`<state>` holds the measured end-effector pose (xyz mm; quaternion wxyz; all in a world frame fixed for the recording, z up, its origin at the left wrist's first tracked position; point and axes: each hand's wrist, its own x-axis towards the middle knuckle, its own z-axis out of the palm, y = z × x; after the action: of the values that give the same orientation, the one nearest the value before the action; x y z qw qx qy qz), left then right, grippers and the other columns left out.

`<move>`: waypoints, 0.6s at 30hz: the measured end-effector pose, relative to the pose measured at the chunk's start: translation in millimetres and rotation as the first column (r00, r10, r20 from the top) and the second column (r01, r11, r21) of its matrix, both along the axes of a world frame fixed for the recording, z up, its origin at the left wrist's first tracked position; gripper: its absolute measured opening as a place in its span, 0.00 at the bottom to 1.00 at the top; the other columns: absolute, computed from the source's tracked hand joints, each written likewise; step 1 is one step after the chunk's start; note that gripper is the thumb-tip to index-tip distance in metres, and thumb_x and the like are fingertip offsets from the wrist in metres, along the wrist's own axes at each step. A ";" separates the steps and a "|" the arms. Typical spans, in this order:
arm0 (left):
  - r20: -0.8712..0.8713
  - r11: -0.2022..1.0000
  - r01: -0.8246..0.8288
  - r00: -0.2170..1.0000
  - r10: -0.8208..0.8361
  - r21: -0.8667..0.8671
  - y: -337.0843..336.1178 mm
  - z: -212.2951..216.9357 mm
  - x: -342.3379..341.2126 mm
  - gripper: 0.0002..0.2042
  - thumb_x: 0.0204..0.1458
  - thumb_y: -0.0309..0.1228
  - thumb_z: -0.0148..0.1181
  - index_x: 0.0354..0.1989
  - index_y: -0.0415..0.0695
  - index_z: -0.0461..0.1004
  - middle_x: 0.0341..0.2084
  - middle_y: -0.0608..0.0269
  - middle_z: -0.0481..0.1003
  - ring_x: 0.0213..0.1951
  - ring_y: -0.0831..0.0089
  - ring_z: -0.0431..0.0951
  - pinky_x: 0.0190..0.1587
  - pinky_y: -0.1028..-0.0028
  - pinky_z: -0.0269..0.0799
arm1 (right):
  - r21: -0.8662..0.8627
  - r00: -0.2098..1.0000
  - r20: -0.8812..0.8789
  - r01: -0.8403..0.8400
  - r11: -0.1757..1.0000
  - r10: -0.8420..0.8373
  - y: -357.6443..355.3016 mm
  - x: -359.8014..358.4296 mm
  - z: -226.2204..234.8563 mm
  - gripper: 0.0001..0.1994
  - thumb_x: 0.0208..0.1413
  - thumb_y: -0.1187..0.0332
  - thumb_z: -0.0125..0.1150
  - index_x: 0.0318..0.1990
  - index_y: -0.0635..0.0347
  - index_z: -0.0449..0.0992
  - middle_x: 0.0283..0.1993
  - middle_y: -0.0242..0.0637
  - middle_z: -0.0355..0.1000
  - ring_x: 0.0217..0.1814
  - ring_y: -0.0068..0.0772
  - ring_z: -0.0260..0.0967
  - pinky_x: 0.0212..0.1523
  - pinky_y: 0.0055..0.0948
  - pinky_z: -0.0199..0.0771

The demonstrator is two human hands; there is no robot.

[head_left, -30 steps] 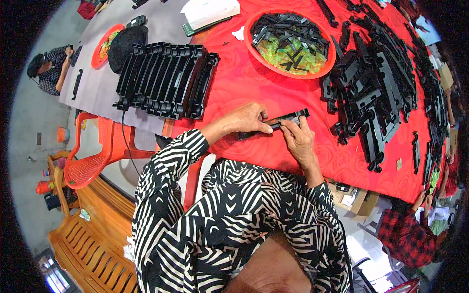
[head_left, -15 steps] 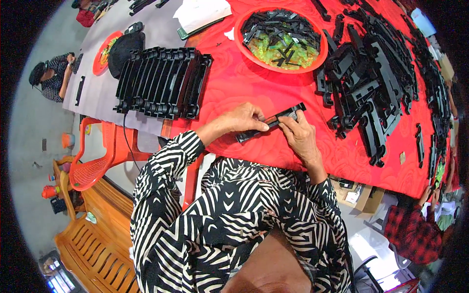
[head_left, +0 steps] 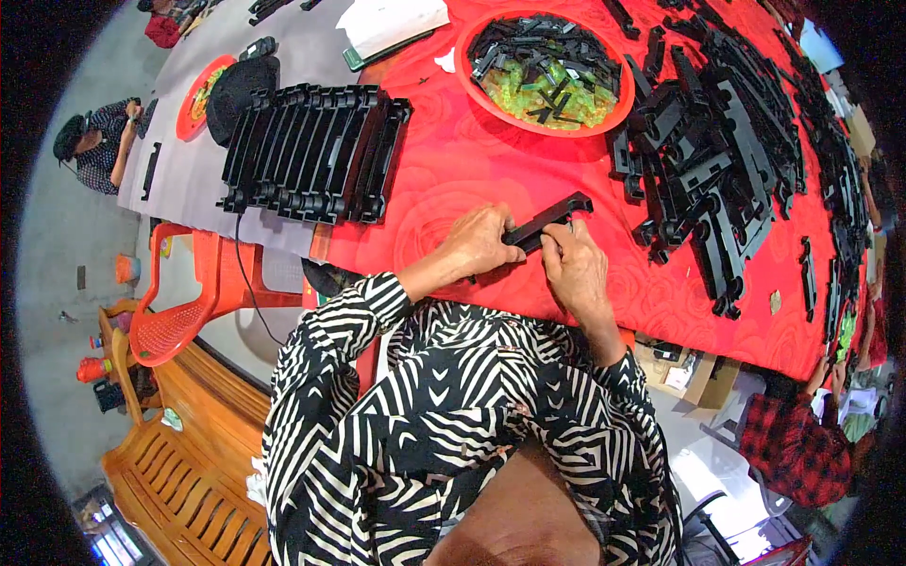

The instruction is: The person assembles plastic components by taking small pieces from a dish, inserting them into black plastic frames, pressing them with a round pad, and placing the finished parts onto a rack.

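– What is different from a moment ago?

– Not much. The left hand and the right hand stay on the long black part. The part now tilts a bit more, with its far end pointing up to the right.

– How do the hands hold it?

– The left hand is curled over the near end and grips it. The right hand pinches the middle of it with its fingertips. The part sits just above the red table, close to the near edge.

– Is there room to move?

– Yes, some. The red cloth is bare to the left of the hands and just past them. On the right, a big pile of black parts lies near the right hand. Far off sits a red bowl with small black pieces. Far left stands a row of black frames, well apart from the hands.
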<state>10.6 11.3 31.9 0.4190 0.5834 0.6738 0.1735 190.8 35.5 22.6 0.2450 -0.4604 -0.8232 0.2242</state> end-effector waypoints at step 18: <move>0.556 0.988 -0.123 0.830 0.052 0.092 -4.6 -33.6 -0.6 0.08 0.49 0.24 0.52 0.35 0.34 0.71 0.25 0.58 0.74 0.29 0.73 0.73 0.32 0.73 0.69 | -0.365 0.947 -0.238 0.119 0.924 -0.216 2.5 -7.1 -14.0 0.06 0.47 0.76 0.56 0.35 0.65 0.72 0.23 0.38 0.69 0.24 0.27 0.67 0.26 0.27 0.66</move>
<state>10.0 6.8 -1.7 0.5501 0.5018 0.5383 0.3948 183.8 38.0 8.6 0.2903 -0.5299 -0.6863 0.4048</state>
